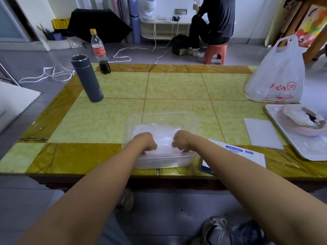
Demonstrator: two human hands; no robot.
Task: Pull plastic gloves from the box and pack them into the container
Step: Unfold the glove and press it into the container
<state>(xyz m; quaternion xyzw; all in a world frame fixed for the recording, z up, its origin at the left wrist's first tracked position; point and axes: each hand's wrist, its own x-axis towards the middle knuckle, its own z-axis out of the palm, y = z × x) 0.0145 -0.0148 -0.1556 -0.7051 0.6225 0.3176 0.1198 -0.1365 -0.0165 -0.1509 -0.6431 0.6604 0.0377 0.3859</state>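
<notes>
1. Where the glossy tiled table (177, 85) meets its near edge, a clear, thin-walled rectangular container (159, 114) sits with rounded corners.
2. Inside it lies a crumpled, milky layer of filmy plastic gloves (164, 133), filling the nearer half.
3. The left hand (146, 142) and right hand (180, 140) are both in the container, side by side, fingers curled down onto the gloves at the near wall. They seem to pinch the film, though the fingertips are mostly hidden.
4. The flat white-and-blue cardboard box (247, 154) lies just right of the container, partly under the right forearm.
5. Farther off stand a matte grey flask (86, 78) and a clear bottle (99, 50) holding a little dark liquid.
6. At right are a white crinkled bag (276, 76), a white sheet (261, 133), and a tray (304, 149) bearing a pink bowl (304, 131).
</notes>
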